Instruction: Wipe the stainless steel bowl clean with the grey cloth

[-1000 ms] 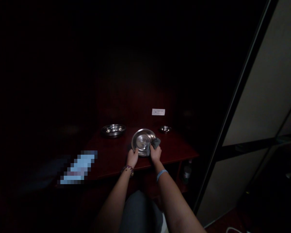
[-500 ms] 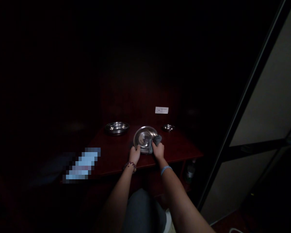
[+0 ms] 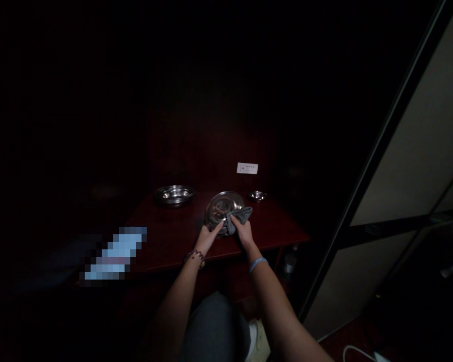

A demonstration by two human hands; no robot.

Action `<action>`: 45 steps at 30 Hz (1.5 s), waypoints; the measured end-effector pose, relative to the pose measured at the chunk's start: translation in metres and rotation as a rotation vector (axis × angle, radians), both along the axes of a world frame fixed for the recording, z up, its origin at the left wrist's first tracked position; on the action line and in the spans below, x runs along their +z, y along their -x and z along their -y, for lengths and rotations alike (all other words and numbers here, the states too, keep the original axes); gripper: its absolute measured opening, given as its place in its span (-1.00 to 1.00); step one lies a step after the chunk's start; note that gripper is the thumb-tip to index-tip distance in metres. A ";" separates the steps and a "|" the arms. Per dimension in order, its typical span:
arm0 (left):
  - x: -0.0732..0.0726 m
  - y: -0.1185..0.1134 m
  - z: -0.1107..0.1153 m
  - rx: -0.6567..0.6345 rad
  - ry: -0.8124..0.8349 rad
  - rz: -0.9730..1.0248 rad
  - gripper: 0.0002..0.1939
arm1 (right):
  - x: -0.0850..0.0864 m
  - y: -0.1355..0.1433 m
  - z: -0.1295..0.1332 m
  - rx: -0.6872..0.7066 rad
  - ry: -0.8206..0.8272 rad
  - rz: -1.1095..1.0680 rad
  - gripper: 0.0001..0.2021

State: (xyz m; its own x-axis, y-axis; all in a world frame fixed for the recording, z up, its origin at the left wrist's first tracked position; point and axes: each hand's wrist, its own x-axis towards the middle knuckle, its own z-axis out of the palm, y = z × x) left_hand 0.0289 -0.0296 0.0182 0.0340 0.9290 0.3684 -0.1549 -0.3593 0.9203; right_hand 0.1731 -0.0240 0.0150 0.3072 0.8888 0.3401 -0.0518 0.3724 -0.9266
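Observation:
A shiny round metal plate (image 3: 215,205) is held up at a tilt over the desk, its inner face towards me. My left hand (image 3: 207,239) is closed on the plate's lower left rim, thumb on the inner side. In my right hand (image 3: 243,232) is a grey cloth (image 3: 241,215), pressed against the plate's lower right part. The cloth covers that stretch of rim, and the fingers behind the plate are hidden. To the left stands a stack of metal plates (image 3: 174,194). A small metal bowl (image 3: 257,196) sits at the back right.
The dark red desk (image 3: 283,229) has its front edge just before my knees. A white power socket (image 3: 247,168) is on the back wall. A blurred-out bright screen (image 3: 115,254) lies at the left. Beneath the desk at right stands a bottle (image 3: 289,264). A pale panel (image 3: 403,166) rises on the right.
My right hand and the cloth have shifted along the plate's lower rim towards my left hand, and the cloth's free end now spreads out to the right. The view has turned slightly.

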 end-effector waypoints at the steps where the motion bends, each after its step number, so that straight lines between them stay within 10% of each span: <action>1: -0.001 0.000 -0.002 -0.012 0.003 -0.003 -0.50 | 0.000 0.000 0.000 0.038 -0.003 -0.013 -0.55; 14: -0.011 0.003 -0.017 0.120 0.056 0.005 -0.62 | -0.005 0.006 -0.003 0.083 -0.006 0.225 -0.80; 31: -0.011 0.003 -0.019 0.095 0.008 0.029 -0.61 | -0.009 0.001 -0.007 0.131 -0.024 0.140 -0.61; 45: -0.011 0.001 -0.019 0.145 0.035 0.036 -0.59 | -0.006 -0.005 -0.006 -0.294 0.097 0.198 -0.62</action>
